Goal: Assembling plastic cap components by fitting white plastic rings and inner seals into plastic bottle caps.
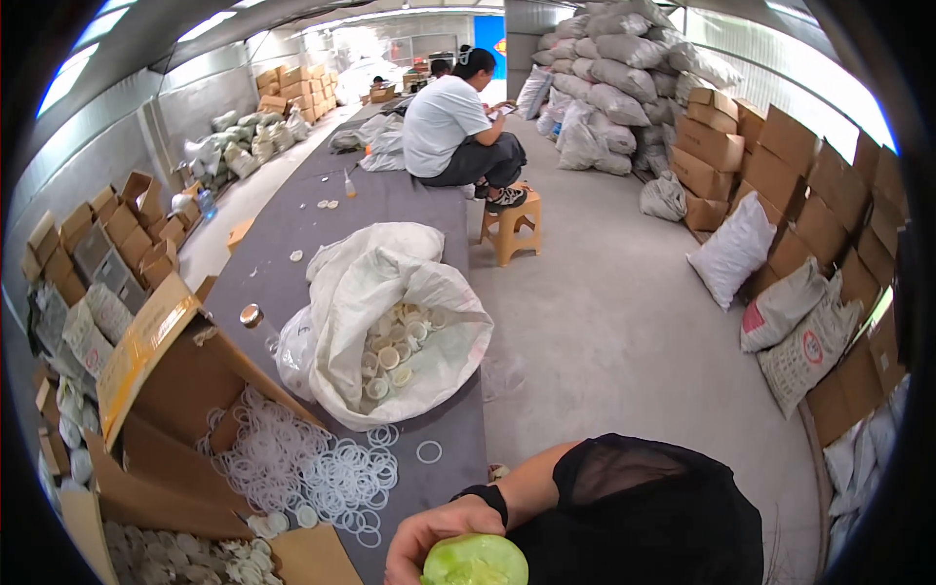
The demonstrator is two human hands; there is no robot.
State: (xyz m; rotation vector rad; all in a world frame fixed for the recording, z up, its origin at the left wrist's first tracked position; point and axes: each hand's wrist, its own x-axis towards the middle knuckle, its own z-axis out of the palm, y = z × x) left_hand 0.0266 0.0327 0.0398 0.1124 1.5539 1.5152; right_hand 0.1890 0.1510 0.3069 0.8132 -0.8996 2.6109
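Observation:
At the lower edge, my right hand (429, 536) is closed around a round, pale green fruit (476, 561). The fruit's exposed wet flesh faces up, and its exact kind is unclear. A dark band circles that wrist, and a black sleeve covers the upper arm. My left hand is out of view. Nearest to the right hand on the grey-covered table (458, 458) lies a heap of translucent plastic rings (336, 478), with one loose ring (429, 451) apart from it. Beyond the heap, an open white woven sack (336, 380) holds many small round whitish caps (390, 356).
An open cardboard box (185, 390) stands at the left, with whitish round pieces (175, 561) below it. A clear jar (255, 320) stands by the sack. Farther on, a person (448, 127) sits on the table, feet on a yellow stool (512, 229). Sacks (731, 249) and cartons line the right wall.

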